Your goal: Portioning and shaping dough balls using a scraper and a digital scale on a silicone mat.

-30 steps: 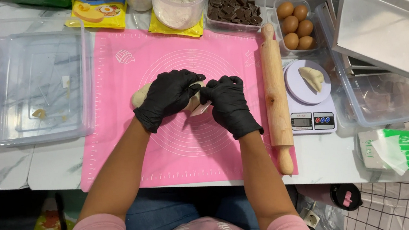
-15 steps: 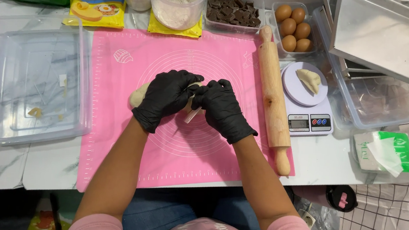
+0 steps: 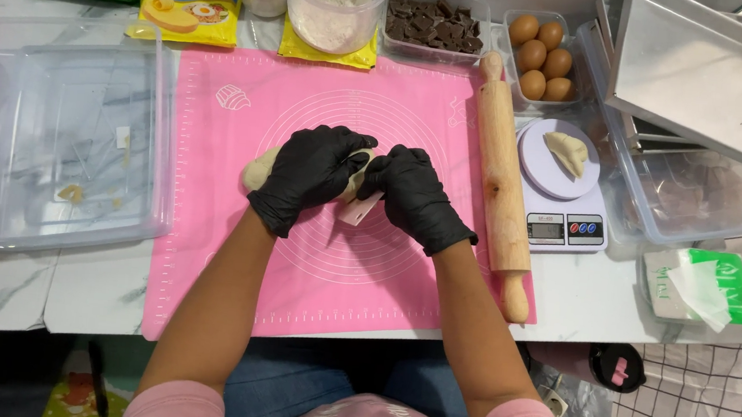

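Observation:
A pale log of dough (image 3: 258,169) lies on the pink silicone mat (image 3: 229,267). My left hand (image 3: 313,174), in a black glove, wraps over the dough's right part and grips it. My right hand (image 3: 415,196), also gloved in black, meets it at the dough's right end. It holds a small pale pink scraper (image 3: 362,209) whose blade pokes out below the fingers. Most of the dough is hidden under both hands.
A wooden rolling pin (image 3: 502,180) lies along the mat's right edge. Beside it a kitchen scale (image 3: 560,225) carries a dough piece (image 3: 569,152). A clear plastic box (image 3: 61,133) is left; flour tub (image 3: 334,4), chocolate (image 3: 432,22), eggs (image 3: 541,60) and metal trays (image 3: 710,82) stand behind.
Both hands stayed on the dough and shifted slightly. The pink scraper blade has come into view below my right hand's fingers.

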